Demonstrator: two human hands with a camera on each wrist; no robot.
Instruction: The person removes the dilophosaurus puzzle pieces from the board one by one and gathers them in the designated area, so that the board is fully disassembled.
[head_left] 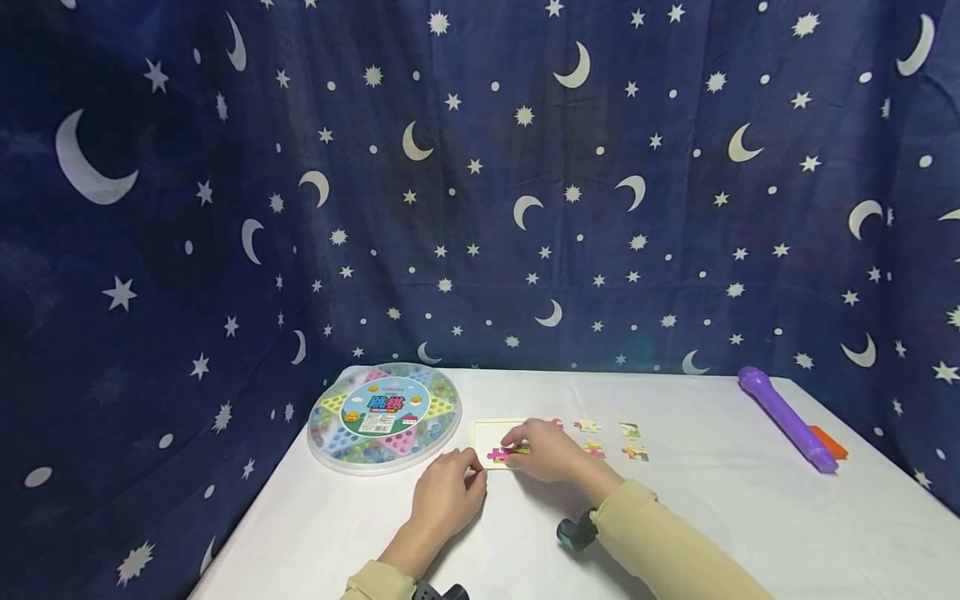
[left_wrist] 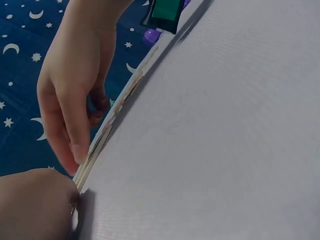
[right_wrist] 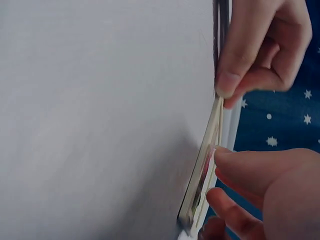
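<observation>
A shallow pale puzzle frame (head_left: 491, 435) lies flat on the white table. My left hand (head_left: 446, 492) pinches its near left corner between thumb and finger, seen closely in the right wrist view, where the left hand (right_wrist: 260, 55) is at the frame's end. Inside the frame, a pink puzzle piece (head_left: 496, 455) lies near the lower edge. Over the frame, my right hand (head_left: 553, 452) has its fingertips on a yellow-green puzzle piece (head_left: 521, 449), partly hidden by the fingers. Loose puzzle pieces (head_left: 635, 453) lie right of the frame, some partly covered by the right hand.
A round Chinese checkers box (head_left: 386, 417) with a clear cover stands left of the frame. At the table's right side lie a purple stick-like object (head_left: 787, 419) and an orange object (head_left: 828, 442). A dark blue curtain (head_left: 480, 208) with moons and stars hangs behind the table.
</observation>
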